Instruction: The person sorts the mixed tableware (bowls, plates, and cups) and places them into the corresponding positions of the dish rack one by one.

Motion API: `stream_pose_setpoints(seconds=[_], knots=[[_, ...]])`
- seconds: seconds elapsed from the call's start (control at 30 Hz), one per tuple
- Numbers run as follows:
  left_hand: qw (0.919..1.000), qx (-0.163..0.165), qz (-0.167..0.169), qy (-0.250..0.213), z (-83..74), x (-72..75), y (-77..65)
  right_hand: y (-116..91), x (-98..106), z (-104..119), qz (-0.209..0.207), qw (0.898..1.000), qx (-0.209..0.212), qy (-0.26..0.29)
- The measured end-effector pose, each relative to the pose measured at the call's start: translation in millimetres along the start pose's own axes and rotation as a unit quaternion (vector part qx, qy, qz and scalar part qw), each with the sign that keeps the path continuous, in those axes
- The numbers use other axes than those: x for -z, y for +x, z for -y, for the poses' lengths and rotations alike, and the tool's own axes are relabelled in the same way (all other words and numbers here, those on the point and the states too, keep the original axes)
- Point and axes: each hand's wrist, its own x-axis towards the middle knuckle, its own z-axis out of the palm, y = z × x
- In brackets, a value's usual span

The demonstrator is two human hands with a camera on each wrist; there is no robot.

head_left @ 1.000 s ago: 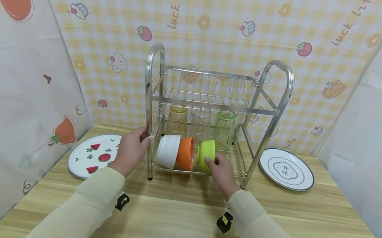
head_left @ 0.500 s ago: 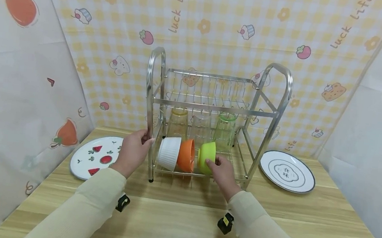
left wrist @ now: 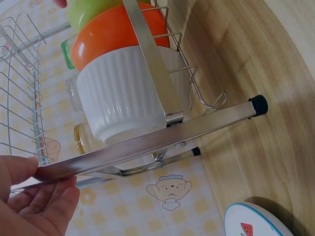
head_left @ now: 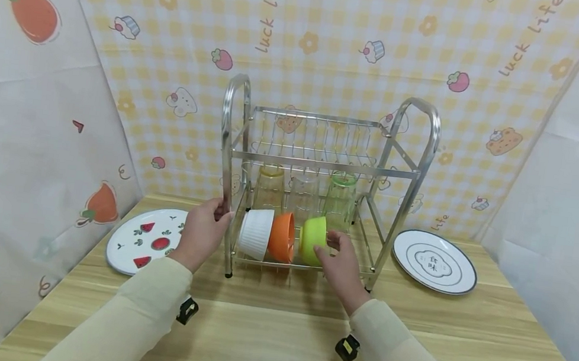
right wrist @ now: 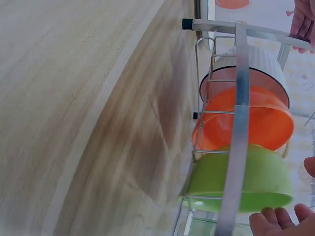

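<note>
My left hand point(head_left: 204, 231) grips the left front post of a two-tier metal dish rack point(head_left: 323, 164), thumb on one side and fingers on the other. A lime green bowl point(head_left: 312, 241) stands on its side in the lower tier. Beside its rim is my right hand point(head_left: 340, 265), thumb and fingers spread, with the fingertips just off the rim in the right wrist view. An orange bowl point(head_left: 281, 237) and a white ribbed bowl point(head_left: 255, 234) stand on their sides to the left of the green one, the orange one partly nested in the white.
Behind the bowls stand an amber-tinted glass point(head_left: 270, 185), a clear glass point(head_left: 303, 191) and a green-tinted glass point(head_left: 340, 198), all in the lower tier. A watermelon-patterned plate point(head_left: 123, 248) lies left of the rack on the wooden table point(head_left: 260, 344); a dark-rimmed white plate point(head_left: 458, 277) lies to its right.
My right hand has loosened from the green bowl, its fingers spreading and drawing slightly away to the right. The bowl stays in place, and my left hand keeps its hold on the post.
</note>
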Motion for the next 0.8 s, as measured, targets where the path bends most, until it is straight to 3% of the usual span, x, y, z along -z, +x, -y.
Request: stream_pose_setpoints(seconds=[0.2,0.47,0.8], knots=[[0.9999,0.006,0.001,-0.012,1.9,-1.5,-1.5,-12,7,6,-0.002,0.997,0.058,-0.042],[0.9999,0.008,-0.008,-0.005,5.3,-5.2,-2.7,-27,13,8,-0.009,0.986,0.136,-0.091],[0.9999,0.01,-0.006,0.002,15.3,-7.1,-8.5,-44,14,11,-0.012,0.962,0.22,-0.161]])
